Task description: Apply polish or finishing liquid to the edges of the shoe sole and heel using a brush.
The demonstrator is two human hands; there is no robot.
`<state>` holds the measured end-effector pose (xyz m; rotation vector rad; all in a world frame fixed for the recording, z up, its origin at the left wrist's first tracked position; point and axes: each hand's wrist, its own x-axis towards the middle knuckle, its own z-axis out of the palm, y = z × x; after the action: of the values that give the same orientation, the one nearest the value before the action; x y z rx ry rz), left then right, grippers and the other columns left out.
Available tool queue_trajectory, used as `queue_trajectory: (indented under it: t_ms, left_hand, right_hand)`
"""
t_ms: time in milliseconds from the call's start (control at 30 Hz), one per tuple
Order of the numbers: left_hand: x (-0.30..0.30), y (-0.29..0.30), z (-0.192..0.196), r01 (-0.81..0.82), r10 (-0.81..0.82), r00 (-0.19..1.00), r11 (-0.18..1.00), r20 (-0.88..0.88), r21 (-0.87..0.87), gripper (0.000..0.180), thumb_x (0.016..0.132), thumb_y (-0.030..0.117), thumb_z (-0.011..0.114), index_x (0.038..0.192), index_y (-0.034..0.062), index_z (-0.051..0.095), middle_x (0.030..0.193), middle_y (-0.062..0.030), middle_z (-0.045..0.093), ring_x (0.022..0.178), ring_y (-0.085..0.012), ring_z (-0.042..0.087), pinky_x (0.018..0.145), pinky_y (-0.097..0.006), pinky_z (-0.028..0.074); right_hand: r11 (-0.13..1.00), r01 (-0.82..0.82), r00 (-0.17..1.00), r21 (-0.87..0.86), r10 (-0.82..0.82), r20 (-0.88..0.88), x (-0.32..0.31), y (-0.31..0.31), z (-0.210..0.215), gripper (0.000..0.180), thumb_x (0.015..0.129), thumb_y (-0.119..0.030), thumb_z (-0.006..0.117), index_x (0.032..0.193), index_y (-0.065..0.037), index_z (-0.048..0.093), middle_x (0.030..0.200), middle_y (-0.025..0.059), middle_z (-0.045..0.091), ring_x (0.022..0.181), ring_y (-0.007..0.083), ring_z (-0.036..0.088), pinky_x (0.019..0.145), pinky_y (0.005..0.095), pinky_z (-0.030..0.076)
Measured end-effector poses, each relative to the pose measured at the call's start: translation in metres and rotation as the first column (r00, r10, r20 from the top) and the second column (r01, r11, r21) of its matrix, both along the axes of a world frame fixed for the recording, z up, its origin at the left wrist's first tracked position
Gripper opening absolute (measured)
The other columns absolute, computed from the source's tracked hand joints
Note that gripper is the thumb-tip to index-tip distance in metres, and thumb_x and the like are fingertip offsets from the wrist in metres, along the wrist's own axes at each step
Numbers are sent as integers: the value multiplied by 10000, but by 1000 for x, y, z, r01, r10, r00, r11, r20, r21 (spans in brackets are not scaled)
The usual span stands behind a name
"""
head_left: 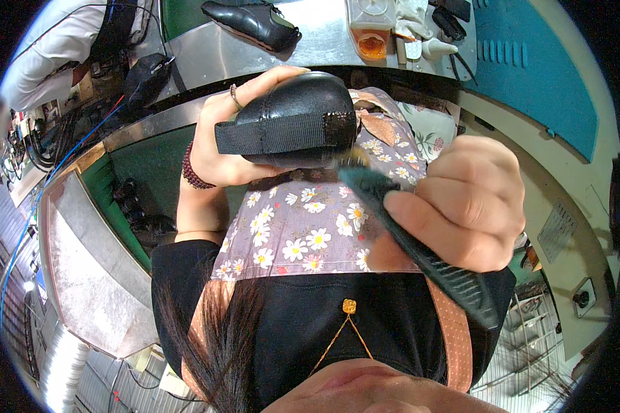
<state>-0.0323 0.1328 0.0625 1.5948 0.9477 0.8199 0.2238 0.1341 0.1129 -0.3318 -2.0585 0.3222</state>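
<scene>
A: What is the left hand [217, 141] carrying?

B: It is wrapping its grip around a black shoe [293, 118], fingers over the top, thumb underneath. The shoe is sitting raised in front of the flowered apron [303, 220], toe pointing right.

A: And the right hand [461, 203]?

B: It is closing its grip tight on a dark brush handle [427, 255]. The bristle end is meeting the shoe's lower right edge, just under the black elastic band [282, 134].

A: Anything behind?

B: Another black shoe [251, 24] is lying on the metal desk [207, 58], beside an orange-filled container [372, 31].
</scene>
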Motion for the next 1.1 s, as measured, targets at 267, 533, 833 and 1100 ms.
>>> queue_trajectory:
  t_ms: [267,533,833,1100]
  left_hand:
    - [-2,4,-7,20,-24,994,999,111,39,846,537,291,827,1218,-102,513,1134,-176,623,1058,-258,610,962,-383,454]
    - [6,-5,0,23,26,971,979,239,-201,894,614,313,847,1270,-140,443,1178,-225,591,1100,-280,588,982,-389,433]
    - [-1,1,-2,58,-56,996,998,63,-20,901,550,362,867,1222,-117,504,1077,-186,652,1016,-255,636,929,-365,472]
    - [15,-4,7,24,-27,996,999,80,28,904,550,389,860,1216,-115,514,1065,-187,658,1001,-261,644,918,-366,478]
  right_hand:
    - [565,-67,925,-823,-274,-263,7,9,3,234,797,-215,681,786,6,607,679,52,541,524,91,402,463,245,278]
    - [167,-362,921,-917,-85,-379,-5,33,10,152,823,-75,677,942,20,673,817,74,664,722,121,605,642,234,457]
    - [15,-550,835,-835,51,-548,-3,44,13,146,849,-94,682,932,26,692,846,79,699,744,91,630,635,227,483]
    - [-9,-507,857,-862,97,-505,-5,48,5,167,849,-129,690,930,16,705,858,68,705,742,82,630,644,212,482]
